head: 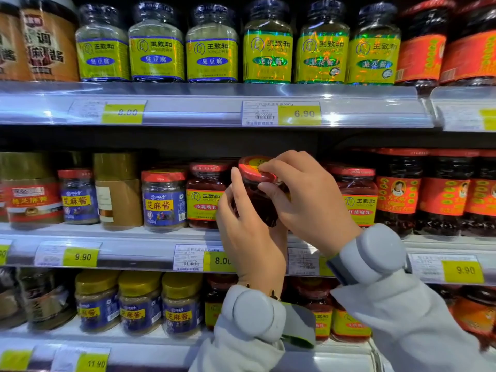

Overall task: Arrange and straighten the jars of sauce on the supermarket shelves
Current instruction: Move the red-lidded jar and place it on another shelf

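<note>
A dark red sauce jar (261,200) with a red and yellow lid is tilted, lid toward me, in front of the middle shelf (150,238). My left hand (248,232) grips its body from below and the left. My right hand (306,200) holds it from the right, fingers curled over the lid rim. Its label is hidden. Matching red-lidded jars with yellow labels stand on either side: one (205,196) to the left, one (358,196) to the right.
Blue-labelled sesame jars (164,201) stand left on the middle shelf, red-labelled chilli jars (398,193) right. The upper shelf carries yellow-labelled jars (212,45). The lower shelf holds gold-lidded jars (139,303). Price strips (299,113) run along each shelf edge.
</note>
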Demonstrator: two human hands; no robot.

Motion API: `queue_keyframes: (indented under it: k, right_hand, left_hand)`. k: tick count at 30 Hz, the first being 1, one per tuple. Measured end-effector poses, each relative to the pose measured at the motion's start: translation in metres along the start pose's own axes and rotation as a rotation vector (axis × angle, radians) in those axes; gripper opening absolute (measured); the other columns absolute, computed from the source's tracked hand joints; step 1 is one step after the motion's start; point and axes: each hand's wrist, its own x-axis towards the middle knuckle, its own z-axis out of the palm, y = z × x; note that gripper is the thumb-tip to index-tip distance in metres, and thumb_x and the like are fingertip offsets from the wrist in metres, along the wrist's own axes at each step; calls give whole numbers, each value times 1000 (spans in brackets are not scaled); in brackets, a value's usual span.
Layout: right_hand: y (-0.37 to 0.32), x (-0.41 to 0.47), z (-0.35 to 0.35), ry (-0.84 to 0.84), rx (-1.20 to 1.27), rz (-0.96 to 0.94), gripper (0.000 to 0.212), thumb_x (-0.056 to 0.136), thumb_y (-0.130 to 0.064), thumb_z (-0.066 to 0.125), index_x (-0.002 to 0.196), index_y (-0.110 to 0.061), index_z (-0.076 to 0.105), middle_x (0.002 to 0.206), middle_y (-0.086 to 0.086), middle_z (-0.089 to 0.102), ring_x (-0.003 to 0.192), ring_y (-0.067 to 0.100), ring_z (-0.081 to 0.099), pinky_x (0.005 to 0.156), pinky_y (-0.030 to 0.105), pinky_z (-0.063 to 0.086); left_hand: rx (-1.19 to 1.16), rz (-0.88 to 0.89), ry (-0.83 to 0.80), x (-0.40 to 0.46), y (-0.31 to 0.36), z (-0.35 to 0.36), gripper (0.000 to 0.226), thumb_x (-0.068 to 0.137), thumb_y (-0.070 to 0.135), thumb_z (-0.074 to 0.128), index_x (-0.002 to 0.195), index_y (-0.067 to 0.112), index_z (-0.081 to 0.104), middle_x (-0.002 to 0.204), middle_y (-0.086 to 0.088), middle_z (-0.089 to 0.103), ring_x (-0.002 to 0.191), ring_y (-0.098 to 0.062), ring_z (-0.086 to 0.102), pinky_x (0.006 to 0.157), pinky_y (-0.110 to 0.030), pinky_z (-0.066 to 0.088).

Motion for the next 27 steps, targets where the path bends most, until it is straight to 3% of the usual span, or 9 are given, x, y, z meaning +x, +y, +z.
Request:
queue_keyframes:
  k: [6,11,13,15,16,19,23,25,27]
  right_hand:
    - [-3,6,-13,182,153,-14,24,86,-22,63,104,-6,67,99,8,64,94,23,57,80,28,46]
    - [-12,16,-30,231,315,-30,21,83,-16,67,101,-6,69,102,6,66,100,20,61,88,29,48]
    - [-12,15,-30,184,394,10,22,81,-17,68,101,-8,69,105,3,65,103,12,60,91,24,46]
    - [-14,17,-29,123,467,64,25,81,-21,67,104,-12,69,109,0,64,105,6,57,93,22,45]
    - [-14,17,-28,86,500,102,27,80,-23,66,105,-14,68,110,-2,63,107,4,56,94,23,44]
    - [-15,19,-27,-82,637,225,36,78,-36,65,112,-24,64,114,-6,62,108,3,57,97,28,45]
    - [-15,24,-36,-336,847,318,38,79,-36,67,115,-30,60,108,-6,67,100,7,63,91,24,49]
    - [-13,28,-39,-399,899,322,33,79,-37,63,112,-31,62,109,-6,68,100,9,63,91,26,50]
    - [-10,30,-37,-450,1030,365,33,79,-35,62,110,-27,63,109,-1,68,99,15,65,91,32,51]
  left_hand:
    - [-134,29,91,10,11,-11,100,61,15,81,144,20,26,128,-7,47,115,-26,50,87,-36,48]
    - [-337,-9,33,18,14,-33,102,60,22,85,140,37,22,126,8,43,116,-4,43,83,1,33]
    - [-432,-90,-69,19,8,-41,106,56,26,86,137,50,22,131,13,45,120,-5,46,89,-8,41]
    - [-555,-166,-149,21,0,-50,107,52,27,87,136,51,25,127,17,52,116,-2,52,93,-27,48]
    - [-623,-201,-194,21,-1,-53,106,53,23,88,137,48,27,123,18,54,111,1,55,92,-30,50]
    - [-754,-242,-333,24,-10,-63,98,56,9,87,132,47,38,118,15,59,105,2,58,84,-22,52]
    - [-905,-262,-483,28,-22,-76,74,45,23,80,112,47,55,108,18,67,104,-5,62,79,-21,51]
    - [-1026,-300,-578,32,-28,-79,70,47,20,77,113,38,60,109,5,69,105,-18,64,81,-31,53]
    - [-1165,-346,-663,35,-33,-77,82,49,16,78,127,21,53,116,-14,65,110,-34,60,86,-44,53]
